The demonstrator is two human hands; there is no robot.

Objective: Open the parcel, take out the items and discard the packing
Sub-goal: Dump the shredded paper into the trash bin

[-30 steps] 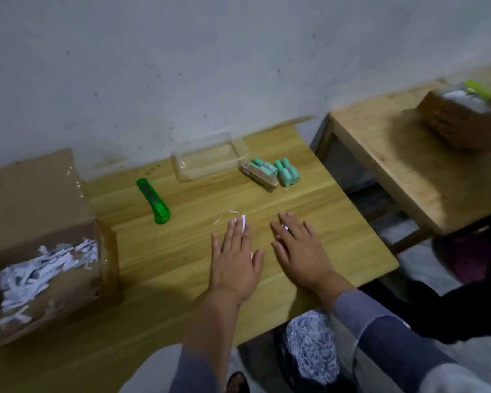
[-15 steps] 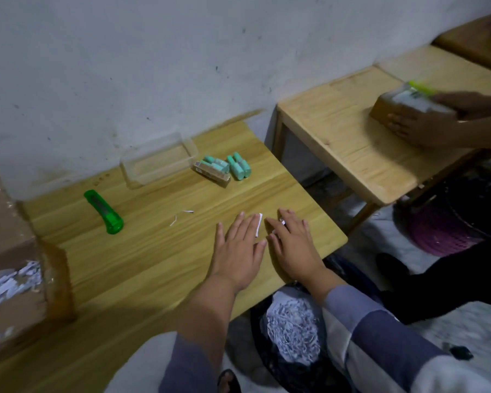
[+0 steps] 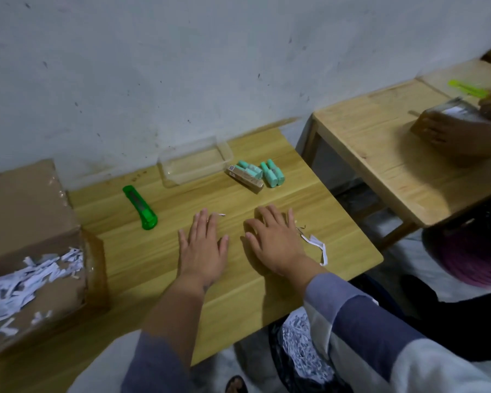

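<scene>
An open cardboard parcel (image 3: 31, 211) sits at the table's left end with shredded white paper (image 3: 26, 276) inside. My left hand (image 3: 203, 248) and my right hand (image 3: 275, 242) lie flat, palms down, on the wooden table (image 3: 352, 251), fingers straight, holding nothing. Loose white paper strips (image 3: 316, 245) lie just right of my right hand, and a small scrap (image 3: 220, 214) lies by my left fingertips. Several teal items and a small box (image 3: 255, 174) rest near the wall beside a clear plastic tray (image 3: 196, 163).
A green utility knife (image 3: 141, 207) lies left of my hands. A black bag holding shredded paper (image 3: 304, 355) hangs below the table's front edge. On a second table (image 3: 380, 154) to the right, another person's hands (image 3: 448, 131) work on a parcel with a yellow-green knife (image 3: 465, 87).
My hands have spread apart on the table, the right one sliding rightward. White strips now lie right of my right hand. The view has swung back to the left.
</scene>
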